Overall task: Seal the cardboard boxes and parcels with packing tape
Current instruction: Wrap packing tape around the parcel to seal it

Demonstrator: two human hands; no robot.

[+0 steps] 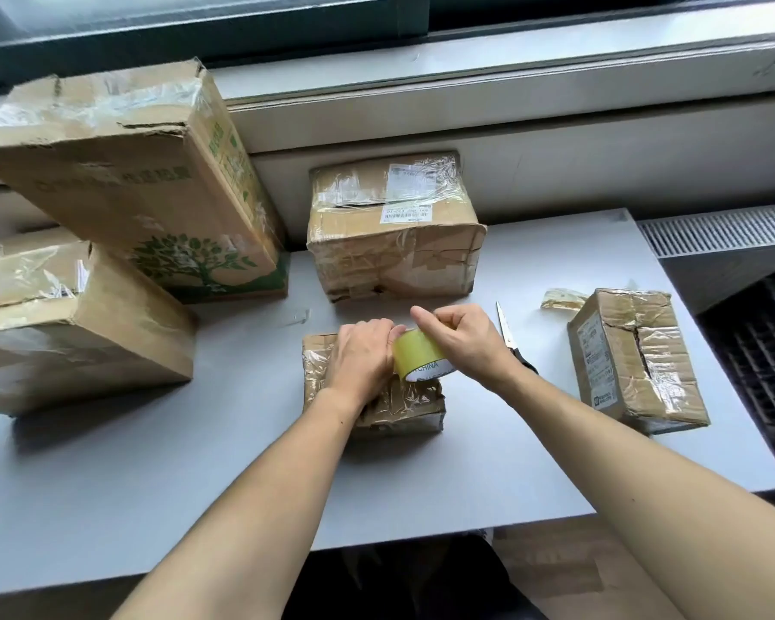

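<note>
Two bare hands work a tape roll (417,355) on a small parcel (403,404), mid-table (198,463).
At left, a low box (63,324) sits near, a tall box (144,181) behind it; a third box (394,226) sits far middle. The left hand (363,355) lies palm down on the parcel, fingertips at the roll; whether it pinches tape cannot be told. The right hand (461,337) grips the roll, close beside the left. Rightward lie scissors (506,328), a tape scrap (562,299) and a taped box (631,360).
</note>
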